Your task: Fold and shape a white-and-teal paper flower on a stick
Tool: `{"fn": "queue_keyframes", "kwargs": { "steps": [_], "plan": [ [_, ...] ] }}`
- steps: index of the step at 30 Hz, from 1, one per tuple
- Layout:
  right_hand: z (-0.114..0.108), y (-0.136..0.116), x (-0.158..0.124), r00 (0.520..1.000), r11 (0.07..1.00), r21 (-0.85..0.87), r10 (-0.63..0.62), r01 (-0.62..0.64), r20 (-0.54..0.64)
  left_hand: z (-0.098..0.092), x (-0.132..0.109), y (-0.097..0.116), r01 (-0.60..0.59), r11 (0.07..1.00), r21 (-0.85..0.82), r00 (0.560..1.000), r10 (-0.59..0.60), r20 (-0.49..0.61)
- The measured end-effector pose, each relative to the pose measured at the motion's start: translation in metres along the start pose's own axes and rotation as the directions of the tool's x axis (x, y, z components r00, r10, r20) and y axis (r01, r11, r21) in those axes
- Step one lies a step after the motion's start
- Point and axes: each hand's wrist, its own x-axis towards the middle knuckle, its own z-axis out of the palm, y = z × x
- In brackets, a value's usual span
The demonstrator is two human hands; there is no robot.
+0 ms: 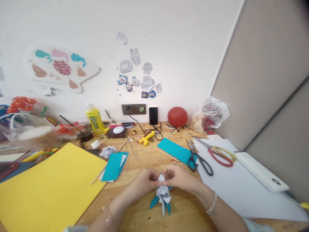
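Note:
A paper flower with pale grey-white petals and teal leaves points toward me, low in the middle of the view. My left hand pinches the top of it from the left, thumb and fingers together. From the right, my right hand grips the same upper petal, so the two thumbs nearly meet. Teal leaves stick out below and to the right of the petals. Behind my fingers, the far side of the flower is hidden.
Black scissors and red-and-yellow scissors lie at right on white paper. Teal paper lies ahead, with more folded teal paper at left. A yellow sheet, a yellow glue gun and a bottle are also there.

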Motion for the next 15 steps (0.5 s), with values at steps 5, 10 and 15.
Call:
{"fn": "queue_keyframes", "kwargs": {
  "steps": [5,10,15],
  "plan": [
    [0.0007,-0.0001,-0.0002,1.000,1.000,-0.016,0.007,-0.007,0.001,-0.0014,0.0005,-0.0012,-0.005,0.998,0.065,1.000,0.005,0.005],
    [0.0017,-0.0002,-0.0007,0.999,0.997,-0.072,-0.002,-0.001,-0.045,0.0001,0.0024,0.0003,-0.012,0.987,0.160,0.998,0.022,-0.055],
    [0.0034,-0.0044,-0.0030,0.996,0.992,-0.121,-0.029,0.019,-0.086,0.0019,0.0000,0.0060,-0.042,0.975,0.218,0.992,0.066,-0.105]
  ]
}}
